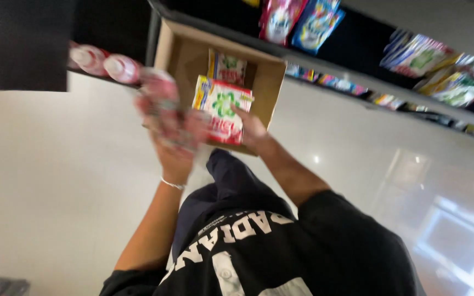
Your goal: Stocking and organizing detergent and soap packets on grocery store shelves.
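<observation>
Gripping a detergent packet (221,109) over the cardboard box (179,52) (right hand (250,131) clamped).

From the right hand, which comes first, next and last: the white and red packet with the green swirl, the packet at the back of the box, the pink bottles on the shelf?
Measured from the right hand, head view:
1. White and red packet with the green swirl: touching the hand, front of the brown cardboard box.
2. Packet at the back of the box: deeper inside.
3. Pink bottles: on the dark shelf, far left.

floor (56,181): pale, glossy | cardboard box (179,49) on it | shelf (390,90): colourful packets (418,55)
</observation>
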